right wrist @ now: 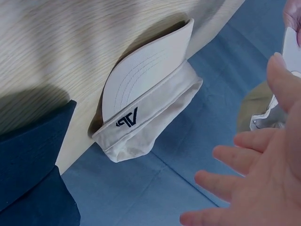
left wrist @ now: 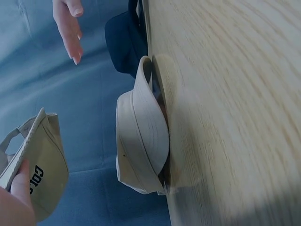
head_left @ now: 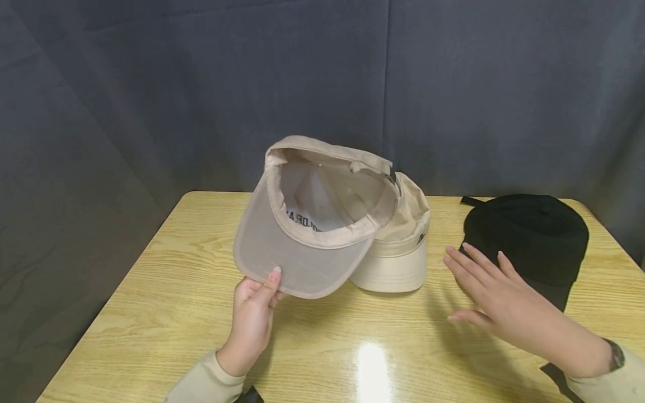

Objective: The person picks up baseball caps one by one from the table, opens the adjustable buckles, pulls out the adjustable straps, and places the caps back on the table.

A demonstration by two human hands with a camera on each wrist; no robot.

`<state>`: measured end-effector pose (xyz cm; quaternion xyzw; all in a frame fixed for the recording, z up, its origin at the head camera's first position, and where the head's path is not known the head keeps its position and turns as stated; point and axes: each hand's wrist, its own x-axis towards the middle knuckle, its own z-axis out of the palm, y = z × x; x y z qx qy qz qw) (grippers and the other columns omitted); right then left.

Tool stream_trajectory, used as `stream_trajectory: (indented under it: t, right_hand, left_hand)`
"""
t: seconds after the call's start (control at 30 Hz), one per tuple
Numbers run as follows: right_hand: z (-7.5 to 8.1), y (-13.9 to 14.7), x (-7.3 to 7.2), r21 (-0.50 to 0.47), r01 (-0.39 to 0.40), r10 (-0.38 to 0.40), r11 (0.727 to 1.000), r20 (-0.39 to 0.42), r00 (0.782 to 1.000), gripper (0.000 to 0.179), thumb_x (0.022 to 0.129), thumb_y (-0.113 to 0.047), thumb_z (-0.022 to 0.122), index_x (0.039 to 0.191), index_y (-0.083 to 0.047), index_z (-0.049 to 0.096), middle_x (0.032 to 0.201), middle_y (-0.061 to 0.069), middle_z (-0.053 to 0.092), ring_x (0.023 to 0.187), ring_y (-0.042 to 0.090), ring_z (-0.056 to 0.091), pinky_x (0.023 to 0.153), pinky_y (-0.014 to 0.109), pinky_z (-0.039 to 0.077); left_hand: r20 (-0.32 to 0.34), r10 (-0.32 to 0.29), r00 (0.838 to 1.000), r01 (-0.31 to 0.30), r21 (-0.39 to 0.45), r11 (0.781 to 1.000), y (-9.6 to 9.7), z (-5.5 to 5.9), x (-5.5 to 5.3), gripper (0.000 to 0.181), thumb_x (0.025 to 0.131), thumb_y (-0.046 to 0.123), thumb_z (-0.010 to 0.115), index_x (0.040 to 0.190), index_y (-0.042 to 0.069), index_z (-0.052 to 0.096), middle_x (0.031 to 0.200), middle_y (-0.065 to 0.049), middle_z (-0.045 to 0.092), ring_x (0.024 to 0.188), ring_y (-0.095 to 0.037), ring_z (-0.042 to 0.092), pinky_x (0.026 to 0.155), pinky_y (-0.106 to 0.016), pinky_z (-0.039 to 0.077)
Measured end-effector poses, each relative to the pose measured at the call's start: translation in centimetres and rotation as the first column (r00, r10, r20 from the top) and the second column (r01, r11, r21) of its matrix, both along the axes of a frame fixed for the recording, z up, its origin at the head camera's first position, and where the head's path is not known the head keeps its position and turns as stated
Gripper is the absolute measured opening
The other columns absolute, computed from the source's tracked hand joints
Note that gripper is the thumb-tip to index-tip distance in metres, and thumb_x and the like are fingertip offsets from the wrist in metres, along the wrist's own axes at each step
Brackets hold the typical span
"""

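In the head view my left hand (head_left: pixel 253 319) pinches the brim of a beige cap (head_left: pixel 304 263), thumb on the brim's underside. The cap is raised over the table with its hollow inside facing me, and dark lettering shows through the front panel. Behind it, partly hidden, a second cream cap (head_left: pixel 400 240) sits on the table, brim toward me; the right wrist view shows a dark emblem (right wrist: pixel 127 117) on its band. My right hand (head_left: pixel 496 296) hovers with fingers spread and holds nothing, overlapping the edge of a black cap (head_left: pixel 529 240) at the right.
The wooden table (head_left: pixel 166 302) ends at a rounded back edge. A dark grey cloth (head_left: pixel 201 95) hangs right behind it and along the left side. A dark strap (head_left: pixel 559 380) lies by my right wrist.
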<state>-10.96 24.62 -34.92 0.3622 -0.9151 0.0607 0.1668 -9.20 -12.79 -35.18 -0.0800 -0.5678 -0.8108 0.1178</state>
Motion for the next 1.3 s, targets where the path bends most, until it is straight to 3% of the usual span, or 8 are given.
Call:
stream_trajectory:
  t: [0.27,0.53,0.77,0.87,1.13,1.3]
  right_hand:
    - [0.1,-0.2,-0.2,-0.014,0.004,-0.003,1.0,0.019,1.0,0.082,0.09,-0.057,0.052,0.152,-0.008,0.028,0.152,0.014,0.035,0.144,0.028,0.024,0.102,0.067,0.028]
    - [0.3,-0.8,-0.5,-0.053,-0.007,0.005,0.999,-0.04,0.999,0.077,0.094,-0.058,0.046,0.146,-0.002,0.038,0.146,0.019,0.043,0.133,0.036,0.041,0.112,0.052,0.026]
    - [0.5,-1.7,-0.6,-0.088,0.014,-0.012,0.996,0.014,1.0,0.075,0.092,-0.049,0.059,0.146,0.0,0.037,0.146,0.02,0.043,0.133,0.036,0.041,0.115,0.047,0.02]
    - [0.6,-2.2,-0.6,-0.097,0.014,-0.012,0.995,0.021,1.0,0.075,0.094,-0.05,0.055,0.147,-0.001,0.036,0.146,0.02,0.042,0.133,0.036,0.041,0.116,0.044,0.018]
    - [1.6,-3.0,-0.9,-0.138,-0.035,0.034,0.99,-0.014,0.999,0.075,0.095,-0.051,0.052,0.144,0.005,0.039,0.143,0.024,0.045,0.129,0.038,0.045,0.114,0.02,0.01]
    - [2.2,-3.5,-0.9,-0.178,0.03,-0.017,0.984,0.076,0.997,0.075,0.089,-0.036,0.068,0.144,0.005,0.039,0.143,0.024,0.045,0.126,0.04,0.048,0.108,0.036,0.035]
  left_hand:
    - [-0.009,-0.033,0.999,0.033,-0.006,0.999,0.1,-0.3,0.1,0.021,0.1,-0.002,0.045,0.09,0.005,0.061,0.088,0.001,0.067,0.084,-0.009,0.068,0.08,-0.026,0.055]
    - [-0.028,-0.073,0.997,0.072,-0.043,0.997,0.2,-0.7,0.1,0.02,0.099,-0.002,0.044,0.091,0.006,0.06,0.089,0.002,0.066,0.084,-0.009,0.068,0.08,-0.025,0.054]
    - [-0.07,-0.12,0.99,0.117,-0.052,0.992,0.3,-1.1,0.3,0.023,0.099,-0.003,0.043,0.093,0.009,0.062,0.091,0.003,0.068,0.086,-0.009,0.068,0.081,-0.026,0.054]
    - [-0.087,-0.135,0.987,0.133,-0.037,0.99,0.3,-1.3,0.3,0.024,0.099,-0.004,0.043,0.093,0.008,0.063,0.091,0.003,0.069,0.087,-0.009,0.068,0.081,-0.026,0.054]
    - [-0.113,-0.145,0.983,0.143,-0.03,0.989,0.3,-1.3,0.3,0.028,0.098,-0.007,0.042,0.092,0.011,0.063,0.09,0.004,0.069,0.085,-0.008,0.068,0.08,-0.025,0.055]
    - [-0.129,-0.166,0.978,0.164,-0.029,0.986,0.2,-1.4,0.3,0.033,0.098,-0.008,0.041,0.093,0.012,0.066,0.092,0.003,0.07,0.087,-0.008,0.068,0.081,-0.025,0.054]
